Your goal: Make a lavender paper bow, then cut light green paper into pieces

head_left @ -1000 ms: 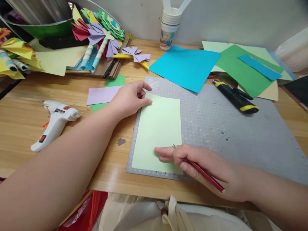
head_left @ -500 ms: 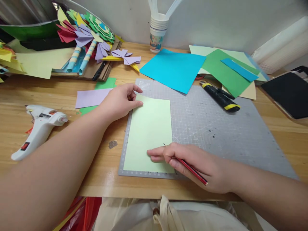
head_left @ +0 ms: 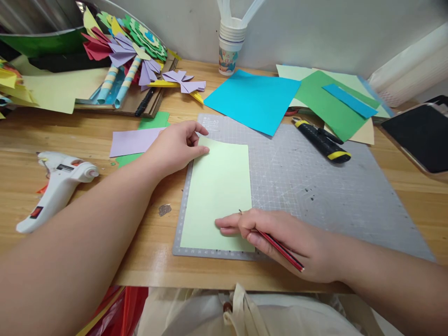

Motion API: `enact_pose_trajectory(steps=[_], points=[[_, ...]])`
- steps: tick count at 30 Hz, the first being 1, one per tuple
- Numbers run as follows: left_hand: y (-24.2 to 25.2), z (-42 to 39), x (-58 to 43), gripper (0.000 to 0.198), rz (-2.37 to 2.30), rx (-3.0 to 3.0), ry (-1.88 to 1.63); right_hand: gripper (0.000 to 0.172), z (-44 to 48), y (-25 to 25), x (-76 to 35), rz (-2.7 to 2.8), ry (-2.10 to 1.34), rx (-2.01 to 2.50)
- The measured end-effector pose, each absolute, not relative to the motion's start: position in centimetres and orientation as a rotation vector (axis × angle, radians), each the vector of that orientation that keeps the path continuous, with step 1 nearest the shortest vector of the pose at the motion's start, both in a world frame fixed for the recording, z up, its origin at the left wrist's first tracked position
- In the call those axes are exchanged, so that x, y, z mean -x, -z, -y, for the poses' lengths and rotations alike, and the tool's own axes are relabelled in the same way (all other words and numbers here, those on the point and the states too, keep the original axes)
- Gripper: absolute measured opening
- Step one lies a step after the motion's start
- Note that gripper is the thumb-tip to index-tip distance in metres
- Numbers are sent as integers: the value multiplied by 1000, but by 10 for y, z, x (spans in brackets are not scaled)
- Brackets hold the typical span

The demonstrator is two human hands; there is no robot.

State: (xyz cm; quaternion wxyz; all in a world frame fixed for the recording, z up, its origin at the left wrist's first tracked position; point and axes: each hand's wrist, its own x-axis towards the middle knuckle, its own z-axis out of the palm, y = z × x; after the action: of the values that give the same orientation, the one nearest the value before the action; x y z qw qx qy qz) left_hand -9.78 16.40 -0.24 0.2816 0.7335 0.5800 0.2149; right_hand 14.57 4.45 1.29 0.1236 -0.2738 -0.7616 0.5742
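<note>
A pale green sheet of paper [head_left: 219,186] lies on the left part of a grey cutting mat [head_left: 315,186]. My left hand [head_left: 175,147] rests on the sheet's top left corner, fingers curled, thumb pressing the paper down. My right hand [head_left: 280,238] lies at the sheet's lower right corner. It grips a red and black pencil [head_left: 282,249], and its index finger stretches flat across the paper's lower edge.
A white glue gun [head_left: 56,184] lies at the left. A black and yellow utility knife [head_left: 322,140] sits at the mat's far edge. Blue paper [head_left: 254,100], green sheets [head_left: 329,105], a lilac sheet [head_left: 131,141], paper flowers [head_left: 126,51], stacked cups [head_left: 229,46] and a dark tablet [head_left: 418,133] surround the mat.
The view shifted a little to the right since the earliest frame. Both hands have kept their places on the pale green sheet.
</note>
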Motion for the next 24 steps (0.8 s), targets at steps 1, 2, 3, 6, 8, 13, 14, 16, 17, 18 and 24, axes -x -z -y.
enact_pose_trajectory(steps=[1, 2, 3, 6, 8, 13, 14, 16, 17, 18, 24], points=[[2, -164, 97, 33, -1559, -1973, -571, 25, -45, -13, -145, 2221, -1672, 795], [2, -164, 97, 32, -1564, -1983, -565, 25, -45, -13, -145, 2222, -1668, 793], [1, -163, 97, 31, -1568, -1993, -561, 25, -45, -14, -145, 2224, -1661, 791], [0, -163, 96, 32, -1584, -2031, -550, 25, -46, -14, -145, 2237, -1648, 791], [0, -162, 96, 33, -1594, -2051, -547, 26, -46, -14, -145, 2246, -1644, 792], [-1, -162, 97, 32, -1596, -2064, -540, 26, -46, -13, -145, 2268, -1616, 783], [-1, -162, 97, 32, -1595, -2064, -539, 26, -46, -13, -145, 2272, -1611, 782], [0, -162, 96, 32, -1594, -2065, -541, 27, -46, -13, -144, 2281, -1607, 786], [0, -162, 96, 32, -1593, -2067, -541, 27, -46, -13, -144, 2281, -1605, 787], [0, -162, 96, 32, -1594, -2069, -540, 27, -45, -13, -144, 2278, -1607, 789], [-1, -162, 95, 33, -1593, -2069, -538, 26, -45, -13, -145, 2267, -1628, 801]])
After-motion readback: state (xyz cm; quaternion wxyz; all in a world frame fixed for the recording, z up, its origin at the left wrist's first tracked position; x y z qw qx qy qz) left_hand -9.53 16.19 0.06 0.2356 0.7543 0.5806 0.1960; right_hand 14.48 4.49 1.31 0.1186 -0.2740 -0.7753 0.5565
